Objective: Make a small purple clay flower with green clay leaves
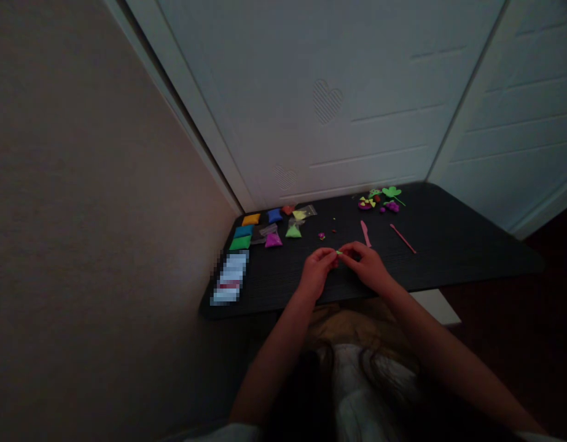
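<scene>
My left hand (320,267) and my right hand (362,263) meet above the front part of the black table. Between their fingertips is a tiny piece of light green modelling clay (339,252), pinched from both sides. Its shape is mostly hidden by the fingers. Just beyond my hands lies a small magenta clay piece with bits of other colours (321,236). A tiny reddish bit (333,231) and a tiny yellow bit (334,218) are near it. A pink plastic clay knife (365,234) rests just past my right hand.
Clay packets in several colours, among them a magenta packet (273,240) and an orange packet (251,219), line the table's left. A blurred-out bright panel (230,277) lies front left. A pink stick (403,238), purple clay balls (392,207) and a green clover shape (392,193) lie right.
</scene>
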Tool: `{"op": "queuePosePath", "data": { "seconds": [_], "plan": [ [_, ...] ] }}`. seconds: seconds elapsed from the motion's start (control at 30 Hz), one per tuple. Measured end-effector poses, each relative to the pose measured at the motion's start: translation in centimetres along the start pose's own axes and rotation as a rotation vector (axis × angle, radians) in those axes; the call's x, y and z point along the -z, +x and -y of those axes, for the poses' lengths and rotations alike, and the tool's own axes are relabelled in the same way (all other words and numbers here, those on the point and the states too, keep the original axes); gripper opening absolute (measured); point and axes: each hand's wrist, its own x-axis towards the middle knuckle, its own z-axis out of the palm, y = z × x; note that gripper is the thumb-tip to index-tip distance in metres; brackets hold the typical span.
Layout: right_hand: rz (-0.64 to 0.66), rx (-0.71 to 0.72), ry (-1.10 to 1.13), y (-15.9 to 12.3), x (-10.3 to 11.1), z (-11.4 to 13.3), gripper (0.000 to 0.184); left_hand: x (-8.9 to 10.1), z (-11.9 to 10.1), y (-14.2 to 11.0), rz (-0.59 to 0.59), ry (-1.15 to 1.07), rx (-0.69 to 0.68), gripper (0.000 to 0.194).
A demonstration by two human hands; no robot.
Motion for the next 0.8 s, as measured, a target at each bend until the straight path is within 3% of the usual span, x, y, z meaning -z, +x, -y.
{"op": "queuePosePath", "data": {
  "seconds": [0.8],
  "plan": [
    [0.024, 0.038, -0.033, -0.05, 0.02, 0.07, 0.019, 0.08, 0.02, 0.04, 0.002, -0.011, -0.007, 0.014]
  ]
}}
